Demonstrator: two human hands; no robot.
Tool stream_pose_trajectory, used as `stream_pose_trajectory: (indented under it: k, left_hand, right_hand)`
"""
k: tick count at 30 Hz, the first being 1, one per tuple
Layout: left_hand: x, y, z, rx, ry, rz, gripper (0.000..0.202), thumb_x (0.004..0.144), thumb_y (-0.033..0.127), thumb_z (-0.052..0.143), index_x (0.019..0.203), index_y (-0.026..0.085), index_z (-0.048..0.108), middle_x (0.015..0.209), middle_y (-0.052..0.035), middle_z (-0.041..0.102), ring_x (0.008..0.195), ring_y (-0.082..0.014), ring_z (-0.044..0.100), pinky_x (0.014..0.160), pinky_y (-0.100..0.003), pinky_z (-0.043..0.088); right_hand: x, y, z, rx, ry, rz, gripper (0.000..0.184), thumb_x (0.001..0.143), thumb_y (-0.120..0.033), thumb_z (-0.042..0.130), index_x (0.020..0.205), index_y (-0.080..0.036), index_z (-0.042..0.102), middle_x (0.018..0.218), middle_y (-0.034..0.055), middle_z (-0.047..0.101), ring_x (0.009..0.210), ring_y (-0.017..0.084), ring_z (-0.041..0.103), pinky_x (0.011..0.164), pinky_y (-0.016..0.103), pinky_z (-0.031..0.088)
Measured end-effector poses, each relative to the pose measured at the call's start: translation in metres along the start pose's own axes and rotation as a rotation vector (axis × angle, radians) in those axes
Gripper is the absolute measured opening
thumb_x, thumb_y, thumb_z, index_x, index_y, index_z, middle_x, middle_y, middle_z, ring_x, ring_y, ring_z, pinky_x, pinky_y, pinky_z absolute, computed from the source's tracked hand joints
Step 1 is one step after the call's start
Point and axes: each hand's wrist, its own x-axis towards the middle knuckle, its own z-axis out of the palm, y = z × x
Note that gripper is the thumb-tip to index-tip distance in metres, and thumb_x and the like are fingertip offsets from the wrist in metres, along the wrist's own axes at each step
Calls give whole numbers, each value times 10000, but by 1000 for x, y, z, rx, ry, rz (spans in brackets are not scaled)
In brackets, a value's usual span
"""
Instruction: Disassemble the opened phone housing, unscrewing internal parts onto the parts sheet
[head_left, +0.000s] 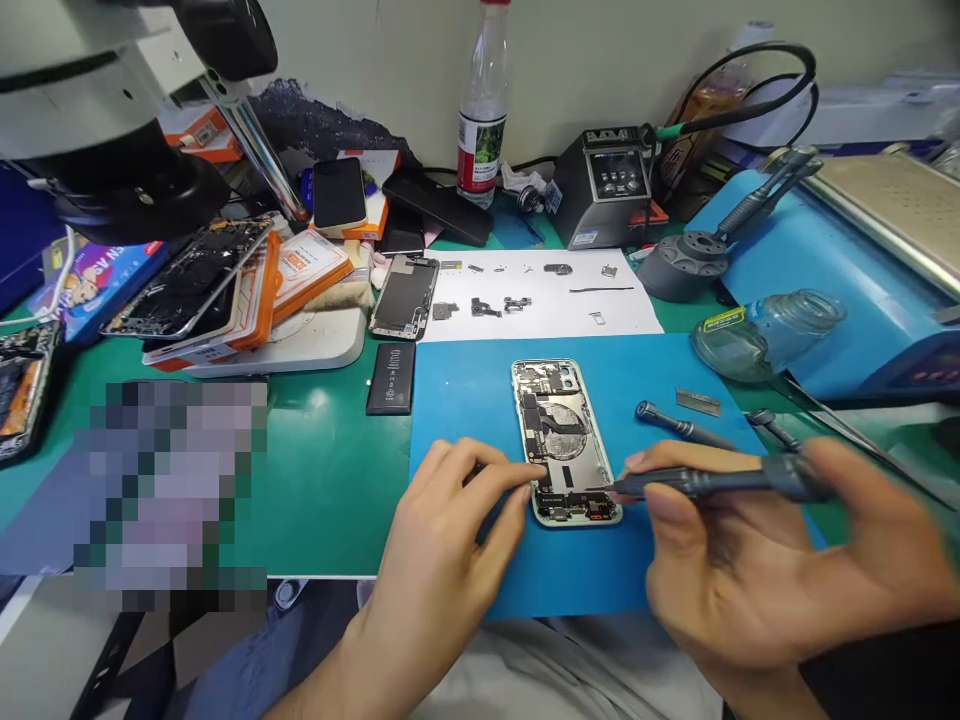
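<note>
The right hand (pixel 765 560) comes in from the lower right, palm turned inward, wrist low, thumb on the near side. Its grip is closed around a screwdriver (pixel 705 485), thumb and fingers near the front of the handle and one finger against the rear end. The tool lies nearly level, its tip over the lower end of the opened phone (pixel 555 470). The left hand (pixel 450 530) reaches up from the bottom, back of the hand showing, fingers bent, thumb and forefinger close together at the phone's left edge. Whether that grip pinches the edge or merely rests against it, I cannot tell from here.

The phone lies flat on a blue mat (pixel 465 400), camera end away from the person. To its right on the mat are a second screwdriver (pixel 679 425) and a metal blade (pixel 698 402). Beyond the phone, small parts (pixel 486 307) are spread over white paper (pixel 547 322). A battery (pixel 391 378) and a loose screen (pixel 409 300) lie to the left, on the green tabletop (pixel 315 480) side. A glass jar (pixel 750 340) lies tipped over at right; a bottle (pixel 482 150) stands at the back.
</note>
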Motion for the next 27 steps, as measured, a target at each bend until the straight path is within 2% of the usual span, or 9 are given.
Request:
stream_pose_trajectory:
  k: [2,3,10,16,20,22,25,27]
  left_hand:
    - [-1,-1,2,49,-26,18,198,1122,160,633,1222,244,782,1074,-23,718,950,-197,623,827,-349,489]
    - [-1,-1,3,67,-38,28,188,1124,170,633,1214,243,781,1077,-23,711,949,-201,617,827,-360,482]
    - [-2,-2,3,86,-64,36,180,1135,190,623,1210,244,777,1079,-18,701,931,-199,602,814,-381,461]
    - [-2,-3,3,83,-58,37,179,1138,189,618,1215,241,771,1083,-14,697,935,-193,601,820,-380,463]
    - [-2,-3,3,75,-58,37,174,1138,189,620,1215,239,768,1084,-13,700,934,-189,600,826,-380,463]
    - [-2,-2,3,68,-52,35,171,1138,188,621,1210,235,768,1083,-13,703,935,-188,601,831,-379,465]
    - [-2,-2,2,49,-42,21,162,1133,180,627,1196,232,767,1081,-13,711,949,-186,611,849,-372,473]
    - [-2,-2,2,40,-33,14,162,1129,175,633,1200,233,766,1080,-12,717,951,-184,619,854,-365,477]
  right_hand:
    - [-2,3,2,-33,-55,-109,811,847,-2,834,1589,-248,618,1003,49,757,798,214,772,636,321,678]
    - [-3,5,3,-48,-75,-145,793,852,-3,831,1584,-226,623,1009,60,761,802,219,780,620,317,678]
    - [-2,6,5,-75,-190,-162,751,910,-64,787,1614,-240,593,987,56,794,769,220,787,638,348,686]
    - [1,4,4,-128,-228,-185,783,910,-63,789,1647,-182,554,946,75,802,782,227,785,663,347,681]
    - [-1,4,6,-90,-218,-151,785,896,-39,809,1629,-202,582,993,53,805,828,203,798,695,307,682]
    - [-2,4,3,-98,-240,-190,797,891,-48,827,1634,-202,580,1080,61,820,906,217,813,733,318,687]
    - [-3,5,-4,-93,-273,-268,715,959,-46,734,1640,-189,570,1222,95,815,1020,243,809,797,373,691]
    - [-1,5,-7,-112,-269,-227,699,974,-18,699,1627,-241,588,1131,69,809,957,221,791,775,378,678]
